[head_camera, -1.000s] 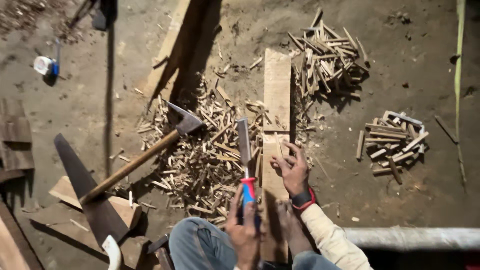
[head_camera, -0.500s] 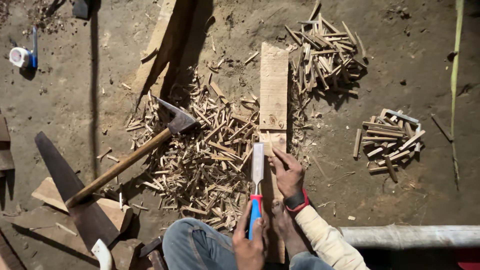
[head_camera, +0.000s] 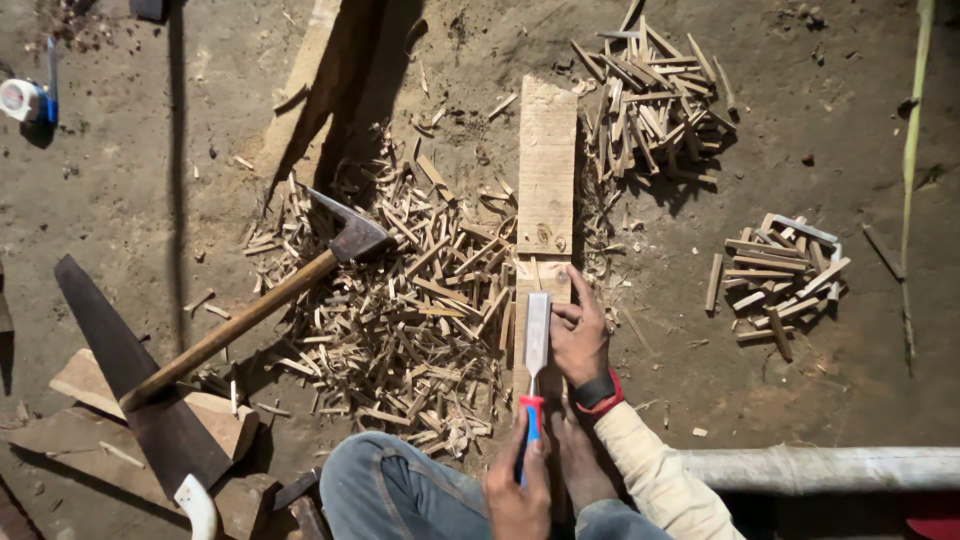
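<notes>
since the earlier frames the chisel (head_camera: 537, 335) has swung from a slanted lie beside the plank to upright along it, blade flat on the near end of the wood, and the right hand has closed in beside the blade. head view, the only view: the left hand (head_camera: 517, 487) is closed round the red-and-blue handle of the chisel at the bottom edge of the frame; the right hand (head_camera: 580, 335) lies on the plank (head_camera: 546, 190) just right of the blade, fingers curled narrow and touching the steel, holding nothing else as far as can be seen. the plank lies lengthwise on the dirt floor (head_camera: 800, 400), running away from the person, its near end under the blade. judgement: the chisel is stiff, fairly light and sharp at the tip, best taken by the handle with the other hand steadying the flat of the blade behind the edge; the plank looks dry, rigid and prone to split along the grain, light enough to shift unless pinned. count: one chisel, one plank, one hatchet (head_camera: 345, 240) with a long wooden handle resting on the chips, one handsaw (head_camera: 130, 385) at the lower left, one tape measure (head_camera: 20, 98) at the upper left, one broad litter of splinters (head_camera: 420, 330) left of the plank, and two separate heaps of cut sticks, far heap (head_camera: 650, 95) and right heap (head_camera: 780, 280).
</notes>
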